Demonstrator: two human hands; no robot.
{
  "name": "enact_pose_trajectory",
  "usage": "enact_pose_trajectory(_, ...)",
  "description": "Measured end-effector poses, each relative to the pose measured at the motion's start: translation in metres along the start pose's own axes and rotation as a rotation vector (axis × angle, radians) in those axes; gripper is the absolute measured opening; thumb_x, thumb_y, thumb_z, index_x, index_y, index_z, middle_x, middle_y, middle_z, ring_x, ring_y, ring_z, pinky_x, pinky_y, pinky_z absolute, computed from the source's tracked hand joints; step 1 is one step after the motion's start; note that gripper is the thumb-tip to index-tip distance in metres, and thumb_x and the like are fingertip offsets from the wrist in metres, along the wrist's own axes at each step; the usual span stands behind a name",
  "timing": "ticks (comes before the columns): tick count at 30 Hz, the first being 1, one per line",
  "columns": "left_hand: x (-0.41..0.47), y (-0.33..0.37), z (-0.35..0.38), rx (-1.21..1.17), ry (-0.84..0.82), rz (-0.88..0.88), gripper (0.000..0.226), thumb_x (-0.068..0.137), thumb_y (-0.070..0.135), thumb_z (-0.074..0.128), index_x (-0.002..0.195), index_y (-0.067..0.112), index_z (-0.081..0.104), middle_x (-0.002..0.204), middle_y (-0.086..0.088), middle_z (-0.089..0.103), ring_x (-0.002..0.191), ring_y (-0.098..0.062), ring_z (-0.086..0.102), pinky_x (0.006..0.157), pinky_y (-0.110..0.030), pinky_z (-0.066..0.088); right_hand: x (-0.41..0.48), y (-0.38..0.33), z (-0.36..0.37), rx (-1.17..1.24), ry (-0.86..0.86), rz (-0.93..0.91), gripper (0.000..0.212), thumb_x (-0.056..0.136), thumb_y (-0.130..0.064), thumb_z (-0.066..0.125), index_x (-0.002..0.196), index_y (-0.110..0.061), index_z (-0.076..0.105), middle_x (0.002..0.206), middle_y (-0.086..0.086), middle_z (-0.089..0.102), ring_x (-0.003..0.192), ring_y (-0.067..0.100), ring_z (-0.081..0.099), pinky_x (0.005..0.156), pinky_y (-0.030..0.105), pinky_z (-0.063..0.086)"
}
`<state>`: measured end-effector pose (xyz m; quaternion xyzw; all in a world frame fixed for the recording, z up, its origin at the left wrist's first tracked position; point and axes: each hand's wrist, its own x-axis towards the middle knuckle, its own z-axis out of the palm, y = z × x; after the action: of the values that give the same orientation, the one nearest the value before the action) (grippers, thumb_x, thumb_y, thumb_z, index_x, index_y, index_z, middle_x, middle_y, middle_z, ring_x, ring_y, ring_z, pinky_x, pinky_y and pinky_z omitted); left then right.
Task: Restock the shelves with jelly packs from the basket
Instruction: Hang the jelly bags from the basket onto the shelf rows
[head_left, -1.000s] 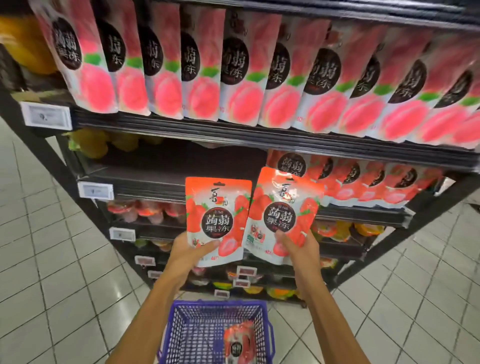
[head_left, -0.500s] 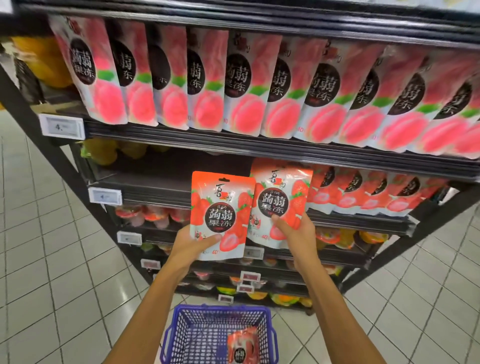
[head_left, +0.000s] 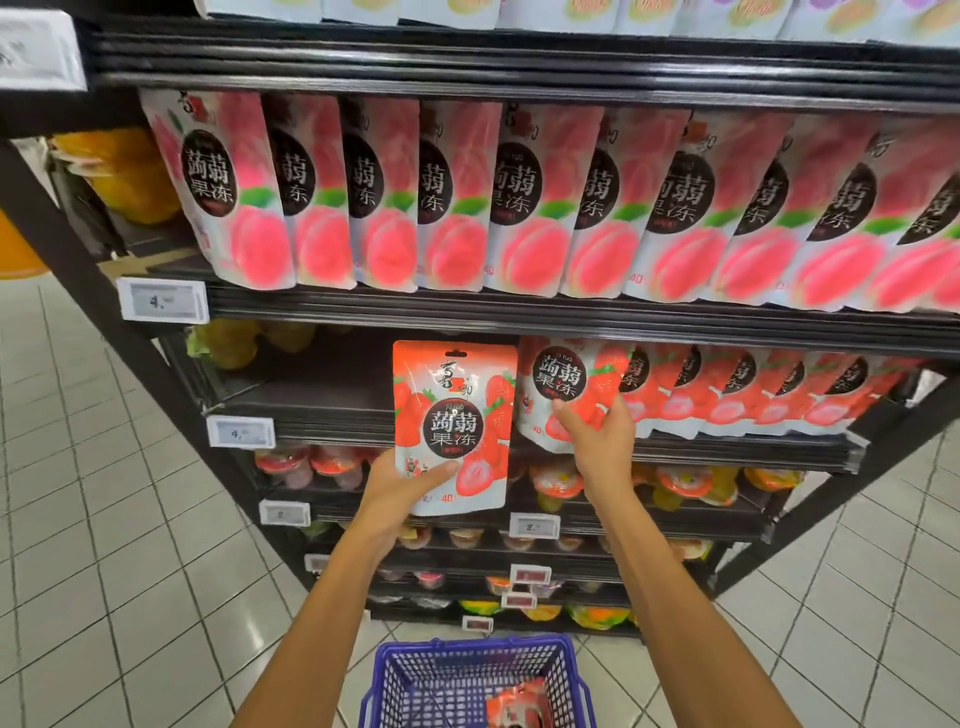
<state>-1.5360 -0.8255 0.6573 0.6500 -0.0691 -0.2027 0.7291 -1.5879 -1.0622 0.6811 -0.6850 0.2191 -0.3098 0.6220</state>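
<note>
Strawberry shelf (head_left: 332, 421), left half bare: my right grip (head_left: 597, 441) pinches one pack (head_left: 558, 384) against the row (head_left: 753, 384); my left grip (head_left: 400, 488) clasps a second pack (head_left: 454, 426), due beside it.

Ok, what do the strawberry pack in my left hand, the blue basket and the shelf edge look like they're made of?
Strawberry pack: probably glossy printed plastic film; it shows glare and soft creases. Blue basket: moulded plastic by the look, one even colour with lattice walls. Shelf edge: dark, ribbed, fairly matte strip; metal or plastic, hard to tell.
</note>
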Motion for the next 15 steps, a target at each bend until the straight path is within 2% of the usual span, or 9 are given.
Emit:
enact_pose_trajectory(3, 0.004, 0.002, 0.0, -0.023, -0.012, 0.002, 0.06, 0.056, 0.03, 0.087, 0.11, 0.014, 0.068, 0.102, -0.007, 0.076, 0.094, -0.025, 0.073, 0.071, -0.031, 0.06, -0.002, 0.005, 0.006, -0.095, 0.032, -0.057, 0.035, 0.082, -0.025, 0.078, 0.112, -0.014, 0.062, 0.101, -0.002, 0.069, 0.094, 0.008, 0.065, 0.088, 0.033, 0.054)
enact_pose_trajectory(6, 0.006, 0.002, 0.0, -0.006, -0.024, 0.0, 0.061, 0.054, 0.034, 0.089, 0.108, 0.016, 0.069, 0.101, -0.007, 0.076, 0.094, -0.024, 0.073, 0.07, -0.029, 0.06, -0.006, 0.009, 0.005, -0.16, 0.034, -0.085, 0.047, 0.079, -0.031, 0.08, 0.118, -0.014, 0.06, 0.098, -0.013, 0.066, 0.09, -0.009, 0.061, 0.078, 0.011, 0.049)
enact_pose_trajectory(7, 0.007, 0.001, 0.0, 0.001, -0.028, -0.003, 0.063, 0.053, 0.035, 0.089, 0.109, 0.016, 0.069, 0.102, -0.007, 0.076, 0.095, -0.024, 0.073, 0.071, -0.029, 0.06, -0.008, 0.009, 0.003, -0.17, 0.027, -0.088, 0.049, 0.078, -0.032, 0.081, 0.119, -0.017, 0.059, 0.098, -0.016, 0.066, 0.089, -0.011, 0.061, 0.075, 0.008, 0.047)
enact_pose_trajectory(12, 0.012, -0.002, 0.006, 0.006, -0.03, -0.027, 0.066, 0.053, 0.034, 0.088, 0.112, 0.014, 0.067, 0.103, -0.006, 0.076, 0.096, -0.024, 0.073, 0.08, -0.037, 0.06, -0.017, 0.013, -0.011, -0.211, 0.014, -0.1, 0.05, 0.073, -0.03, 0.085, 0.114, -0.033, 0.058, 0.101, -0.017, 0.069, 0.096, 0.001, 0.065, 0.079, 0.014, 0.05)
enact_pose_trajectory(15, 0.013, -0.003, 0.013, 0.003, -0.022, -0.049, 0.071, 0.05, 0.035, 0.088, 0.114, 0.013, 0.066, 0.105, -0.007, 0.075, 0.098, -0.025, 0.072, 0.086, -0.044, 0.057, -0.021, 0.018, -0.016, -0.343, 0.007, -0.1, 0.05, 0.076, -0.037, 0.082, 0.119, -0.025, 0.06, 0.109, -0.004, 0.067, 0.101, 0.015, 0.06, 0.083, 0.031, 0.051)
